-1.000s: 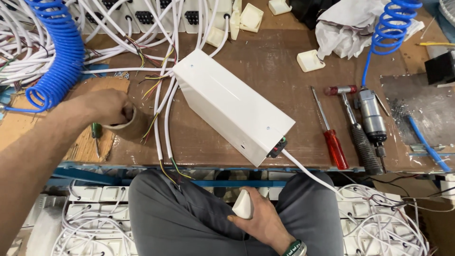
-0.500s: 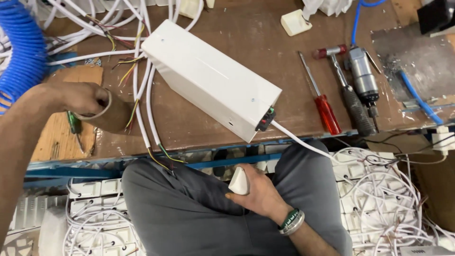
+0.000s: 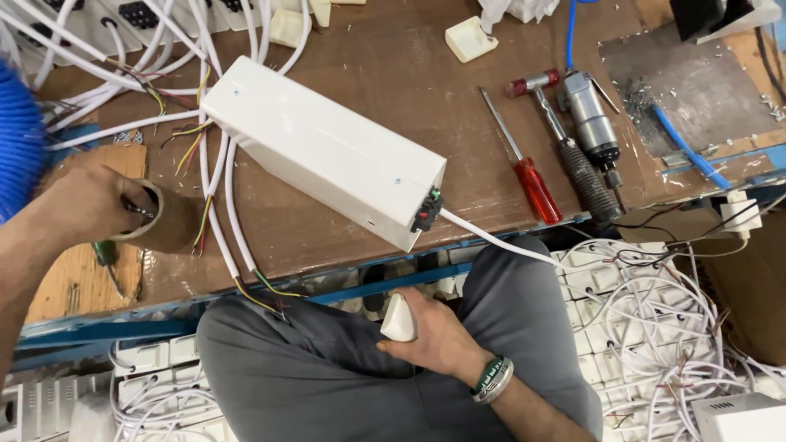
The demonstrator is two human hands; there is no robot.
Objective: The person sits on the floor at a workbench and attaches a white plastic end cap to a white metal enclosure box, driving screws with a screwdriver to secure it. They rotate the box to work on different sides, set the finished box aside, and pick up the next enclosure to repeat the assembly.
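Note:
My left hand (image 3: 78, 205) grips a brown tape roll (image 3: 170, 223) at the left of the wooden bench, fingers hooked into its core, the roll tipped on its side. My right hand (image 3: 440, 337) rests on my lap below the bench edge and holds a small white plastic piece (image 3: 399, 317). Between the hands, a long white box (image 3: 323, 147) lies diagonally on the bench. White wires with coloured cores (image 3: 217, 192) run beside its left end, and a white cable (image 3: 499, 241) leaves its near end.
A red-handled screwdriver (image 3: 532, 184), a small hammer (image 3: 536, 90) and a pneumatic tool (image 3: 591, 131) lie right of the box. A blue coiled hose (image 3: 16, 139) sits far left, a green screwdriver (image 3: 105, 254) under my left hand. White sockets and wire bundles (image 3: 655, 295) fill the floor.
My left hand has lifted the tape roll off the bench and tipped it sideways. My right hand stays on my lap with the white piece. The view has shifted closer.

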